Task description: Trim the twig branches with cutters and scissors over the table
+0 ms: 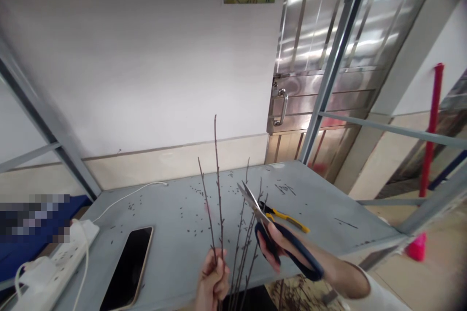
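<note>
My left hand (pixel 213 276) is closed around thin brown twigs (pixel 219 189), two of which rise upright from my fist. More thin twigs (pixel 242 250) stand just right of that hand; their lower ends run out of view, and I cannot tell what supports them. In my right hand (pixel 273 248) are scissors (pixel 255 204) with dark blue handles, their blades slightly apart and pointing up and left toward the twigs. Behind the scissors, yellow and black pliers (pixel 288 218) lie on the grey tabletop (pixel 171 257).
A phone (pixel 127 267) lies on the left of the tabletop, beside a white power strip (pixel 69 262) with cables. Small dark bits (pixel 193 226) are scattered about. Metal posts (pixel 328 73) frame the table, and cut twigs (pixel 302 294) lie below its front edge.
</note>
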`<control>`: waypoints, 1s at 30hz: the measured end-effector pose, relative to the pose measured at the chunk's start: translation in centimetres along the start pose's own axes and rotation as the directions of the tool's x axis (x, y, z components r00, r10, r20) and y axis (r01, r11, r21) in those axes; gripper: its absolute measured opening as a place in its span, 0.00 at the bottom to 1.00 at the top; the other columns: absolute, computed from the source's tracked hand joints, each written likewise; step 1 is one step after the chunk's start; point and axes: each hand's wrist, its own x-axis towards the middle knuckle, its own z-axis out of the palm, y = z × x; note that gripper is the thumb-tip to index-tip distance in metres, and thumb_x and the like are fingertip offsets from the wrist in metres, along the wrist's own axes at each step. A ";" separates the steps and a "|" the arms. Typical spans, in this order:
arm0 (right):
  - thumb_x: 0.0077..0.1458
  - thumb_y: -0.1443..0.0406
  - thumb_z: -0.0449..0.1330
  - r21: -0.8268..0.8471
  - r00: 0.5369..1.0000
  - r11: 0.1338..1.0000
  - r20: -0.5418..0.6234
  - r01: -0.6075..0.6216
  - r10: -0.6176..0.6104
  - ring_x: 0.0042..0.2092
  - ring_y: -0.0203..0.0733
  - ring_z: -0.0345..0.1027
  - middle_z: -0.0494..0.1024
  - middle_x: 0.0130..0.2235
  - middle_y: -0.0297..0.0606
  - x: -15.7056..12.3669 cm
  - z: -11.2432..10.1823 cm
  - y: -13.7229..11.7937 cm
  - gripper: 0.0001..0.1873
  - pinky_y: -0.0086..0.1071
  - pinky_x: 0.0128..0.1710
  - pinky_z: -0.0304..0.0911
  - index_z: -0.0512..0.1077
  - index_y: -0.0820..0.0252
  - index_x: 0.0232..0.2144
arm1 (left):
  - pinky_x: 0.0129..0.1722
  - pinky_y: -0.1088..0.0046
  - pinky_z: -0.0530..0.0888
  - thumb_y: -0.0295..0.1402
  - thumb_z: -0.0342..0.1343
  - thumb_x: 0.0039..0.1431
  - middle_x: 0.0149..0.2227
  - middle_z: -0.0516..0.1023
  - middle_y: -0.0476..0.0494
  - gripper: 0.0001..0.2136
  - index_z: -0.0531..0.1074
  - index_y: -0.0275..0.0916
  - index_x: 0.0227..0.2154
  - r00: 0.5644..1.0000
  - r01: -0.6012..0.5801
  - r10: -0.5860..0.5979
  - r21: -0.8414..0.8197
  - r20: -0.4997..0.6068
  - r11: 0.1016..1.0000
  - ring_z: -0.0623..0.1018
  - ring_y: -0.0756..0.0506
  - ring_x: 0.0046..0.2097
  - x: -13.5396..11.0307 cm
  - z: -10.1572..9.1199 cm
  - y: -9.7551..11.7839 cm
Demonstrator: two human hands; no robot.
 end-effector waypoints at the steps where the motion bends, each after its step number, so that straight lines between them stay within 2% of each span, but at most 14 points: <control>1: 0.60 0.49 0.36 -0.012 1.000 1.000 -0.013 0.027 -0.027 0.26 0.34 0.59 0.64 0.22 0.32 0.3 -0.1 -0.6 0.25 0.31 0.31 0.57 0.62 0.58 0.25 | 0.13 0.85 0.48 0.40 0.71 0.26 0.23 0.77 0.46 0.20 0.76 0.37 0.25 1.000 0.000 0.000 0.003 0.004 1.000 0.50 0.63 0.14 0.0 0.0 -0.1; 5: 0.60 0.49 0.38 -0.122 0.991 0.987 -0.075 0.104 -0.114 0.28 0.34 0.59 0.64 0.24 0.32 1.4 -0.5 -2.4 0.25 0.31 0.34 0.56 0.61 0.58 0.23 | 0.12 0.86 0.46 0.39 0.72 0.23 0.25 0.77 0.46 0.21 0.76 0.36 0.25 1.000 -0.001 0.000 -0.017 -0.020 1.000 0.50 0.63 0.14 0.0 0.4 -0.3; 8: 0.60 0.49 0.38 -0.119 0.994 0.988 -0.038 0.096 -0.101 0.28 0.34 0.58 0.64 0.24 0.32 1.8 -0.3 -2.6 0.25 0.30 0.33 0.56 0.61 0.58 0.23 | 0.12 0.85 0.46 0.39 0.72 0.24 0.23 0.75 0.47 0.22 0.75 0.36 0.27 0.999 -0.008 0.008 -0.015 -0.035 1.000 0.50 0.62 0.14 -0.3 0.9 0.0; 13: 0.58 0.47 0.43 -0.028 0.999 0.999 0.032 0.016 -0.015 0.27 0.34 0.56 0.62 0.23 0.31 1.5 1.2 -1.4 0.23 0.29 0.29 0.55 0.60 0.58 0.24 | 0.13 0.86 0.48 0.39 0.70 0.29 0.19 0.70 0.52 0.20 0.75 0.36 0.28 1.000 -0.031 0.031 -0.009 -0.002 0.999 0.50 0.62 0.15 -0.8 1.6 0.9; 19: 0.57 0.46 0.43 0.075 0.996 0.994 -0.043 -0.081 0.084 0.26 0.35 0.56 0.63 0.22 0.31 0.8 3.4 -0.2 0.24 0.30 0.29 0.55 0.60 0.57 0.23 | 0.13 0.86 0.48 0.39 0.70 0.29 0.19 0.70 0.53 0.21 0.74 0.37 0.30 0.994 -0.096 0.096 0.003 -0.049 0.995 0.51 0.61 0.14 -1.1 2.3 2.0; 23: 0.56 0.45 0.44 0.162 0.989 0.976 -0.011 -0.145 0.148 0.23 0.33 0.55 0.62 0.21 0.29 0.6 4.7 0.2 0.24 0.29 0.27 0.54 0.60 0.57 0.23 | 0.13 0.87 0.48 0.40 0.70 0.29 0.18 0.70 0.53 0.21 0.73 0.37 0.30 0.986 -0.152 0.154 0.034 -0.065 0.988 0.50 0.62 0.14 -1.5 3.3 2.6; 27: 0.56 0.45 0.43 0.218 0.990 0.965 0.042 -0.142 0.137 0.21 0.31 0.54 0.62 0.19 0.28 0.7 5.6 0.4 0.24 0.28 0.26 0.53 0.60 0.58 0.25 | 0.14 0.87 0.46 0.41 0.69 0.31 0.13 0.61 0.59 0.21 0.73 0.36 0.29 0.978 -0.195 0.198 0.058 -0.060 0.979 0.49 0.62 0.14 -1.9 4.1 2.8; 30: 0.56 0.44 0.42 0.254 0.991 0.958 0.030 -0.135 0.132 0.21 0.31 0.54 0.62 0.19 0.28 0.9 6.0 0.2 0.26 0.28 0.26 0.53 0.60 0.58 0.24 | 0.13 0.86 0.46 0.41 0.68 0.32 0.14 0.60 0.59 0.20 0.73 0.36 0.29 0.970 -0.224 0.230 0.077 -0.077 0.972 0.49 0.62 0.14 -2.0 4.2 2.8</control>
